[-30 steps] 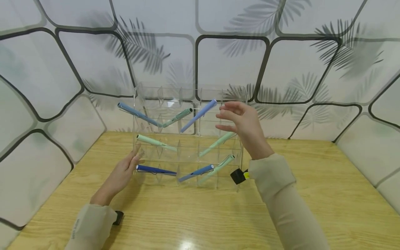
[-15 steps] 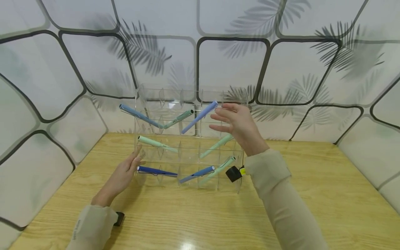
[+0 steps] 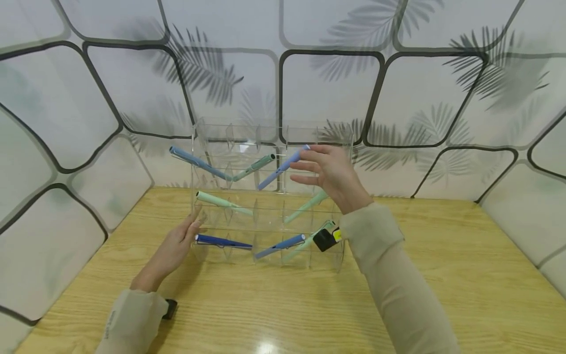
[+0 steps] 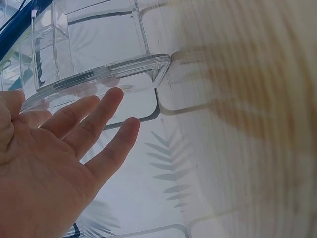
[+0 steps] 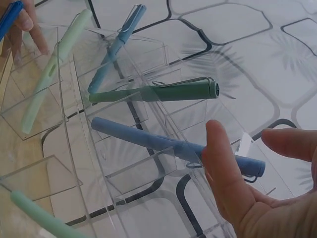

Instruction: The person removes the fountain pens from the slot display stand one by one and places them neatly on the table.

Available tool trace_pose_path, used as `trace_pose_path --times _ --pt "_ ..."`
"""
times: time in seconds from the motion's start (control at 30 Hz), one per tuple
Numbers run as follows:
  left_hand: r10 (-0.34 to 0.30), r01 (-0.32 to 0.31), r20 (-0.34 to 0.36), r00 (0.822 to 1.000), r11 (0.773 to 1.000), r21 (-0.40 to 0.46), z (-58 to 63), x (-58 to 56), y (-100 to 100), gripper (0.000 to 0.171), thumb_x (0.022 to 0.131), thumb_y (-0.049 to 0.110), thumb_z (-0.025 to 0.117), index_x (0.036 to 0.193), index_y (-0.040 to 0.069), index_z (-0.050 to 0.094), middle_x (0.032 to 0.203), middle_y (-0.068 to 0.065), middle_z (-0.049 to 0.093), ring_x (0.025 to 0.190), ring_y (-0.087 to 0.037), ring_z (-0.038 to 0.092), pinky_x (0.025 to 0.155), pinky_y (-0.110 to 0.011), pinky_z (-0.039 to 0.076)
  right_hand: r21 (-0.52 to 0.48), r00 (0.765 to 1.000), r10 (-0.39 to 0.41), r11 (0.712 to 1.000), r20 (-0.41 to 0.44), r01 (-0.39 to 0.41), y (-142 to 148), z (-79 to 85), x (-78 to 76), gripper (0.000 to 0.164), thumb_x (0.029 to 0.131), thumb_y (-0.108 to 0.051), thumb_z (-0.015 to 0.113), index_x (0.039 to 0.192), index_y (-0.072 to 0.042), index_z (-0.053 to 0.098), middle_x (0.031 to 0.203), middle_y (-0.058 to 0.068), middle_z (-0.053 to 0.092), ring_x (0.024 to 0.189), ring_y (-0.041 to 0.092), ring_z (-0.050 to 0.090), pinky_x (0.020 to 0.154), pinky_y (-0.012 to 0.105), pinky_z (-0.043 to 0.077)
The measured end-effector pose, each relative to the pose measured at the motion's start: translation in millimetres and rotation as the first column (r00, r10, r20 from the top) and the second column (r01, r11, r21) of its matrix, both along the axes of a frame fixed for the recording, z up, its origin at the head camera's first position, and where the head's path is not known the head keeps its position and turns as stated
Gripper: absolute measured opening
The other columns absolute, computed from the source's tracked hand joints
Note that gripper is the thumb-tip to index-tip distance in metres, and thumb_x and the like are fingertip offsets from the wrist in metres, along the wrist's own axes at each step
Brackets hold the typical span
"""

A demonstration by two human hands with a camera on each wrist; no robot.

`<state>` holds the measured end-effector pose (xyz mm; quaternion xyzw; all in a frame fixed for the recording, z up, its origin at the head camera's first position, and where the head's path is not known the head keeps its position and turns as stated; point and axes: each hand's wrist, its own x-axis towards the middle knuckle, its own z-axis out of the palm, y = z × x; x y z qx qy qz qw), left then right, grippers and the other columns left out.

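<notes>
A clear acrylic rack with stepped compartments stands on the table, several capped pens leaning in it. My right hand is at the top row, fingers outstretched around the cap end of the periwinkle pen. In the right wrist view that pen passes behind the index finger, and the thumb stays apart from it. Left of it lean a dark green pen and a steel-blue pen. My left hand rests against the rack's left side, its fingers straight and spread in the left wrist view.
Lower rows hold mint pens, a dark blue pen and a blue pen. A patterned backdrop rises behind the wooden table. A black wrist camera overlaps the rack's lower right.
My right hand has moved left, from beside the periwinkle pen to its cap end. The left hand stays at the rack's side, and the pens have not shifted.
</notes>
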<state>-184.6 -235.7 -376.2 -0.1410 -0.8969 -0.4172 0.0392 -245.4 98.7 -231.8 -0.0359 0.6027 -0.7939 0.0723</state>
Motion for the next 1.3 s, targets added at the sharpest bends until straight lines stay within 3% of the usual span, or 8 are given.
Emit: trace_pose_path --times 0.27,0.5,0.87,1.13,1.3 --pt "0.001 -0.001 0.006 1.000 1.000 -0.005 -0.3 -0.1 0 0.055 0.114 0.022 0.030 0.161 -0.002 0.013 0.133 -0.039 0.054 0.125 -0.053 0.050 0.100 -0.066 0.037 0.040 0.998 -0.053 0.998 -0.027 0.054 -4 -2.0 -5.0 0.020 0.102 -0.001 0.060 0.121 0.004 0.057 0.103 0.012 0.063 0.092 0.026 0.070 0.083 0.041 0.057" --pt "0.000 0.000 0.007 1.000 1.000 0.007 -3.1 -1.0 -2 0.055 0.114 0.023 0.029 0.161 -0.001 0.013 0.134 -0.039 0.053 0.124 -0.053 0.051 0.099 -0.064 0.039 0.110 0.992 -0.100 0.988 -0.077 0.108 -7 -4.6 -6.3 0.025 0.103 -0.003 0.059 0.125 0.008 0.063 0.106 0.013 0.063 0.082 0.019 0.068 0.082 0.036 0.057" --pt "0.005 -0.005 0.012 1.000 1.000 -0.002 -1.3 -1.3 -1 0.056 0.114 0.024 0.030 0.162 0.000 0.013 0.130 -0.038 0.057 0.126 -0.054 0.049 0.103 -0.067 0.036 0.104 0.967 -0.193 0.972 -0.168 0.212 -2 0.4 -5.2 0.024 0.102 -0.008 0.062 0.122 0.006 0.066 0.110 0.009 0.061 0.090 0.022 0.067 0.083 0.035 0.057" --pt "-0.005 0.005 0.016 1.000 1.000 -0.002 -1.5 -0.5 -2 0.055 0.115 0.024 0.028 0.162 0.001 0.013 0.138 -0.036 0.052 0.125 -0.054 0.049 0.101 -0.068 0.036 -0.014 0.960 -0.222 0.975 -0.172 0.223 5 12.4 -0.2 0.015 0.100 -0.004 0.064 0.110 0.005 0.070 0.097 0.011 0.068 0.086 0.020 0.070 0.082 0.036 0.057" --pt "-0.015 0.015 0.016 1.000 1.000 0.003 -0.4 -0.5 -1 0.055 0.115 0.024 0.028 0.163 0.003 0.010 0.145 -0.032 0.047 0.127 -0.052 0.049 0.101 -0.068 0.036 -0.060 0.959 -0.211 0.977 -0.191 0.203 15 21.2 3.8 0.011 0.099 -0.003 0.064 0.103 0.004 0.071 0.103 0.013 0.067 0.088 0.021 0.071 0.082 0.037 0.057"
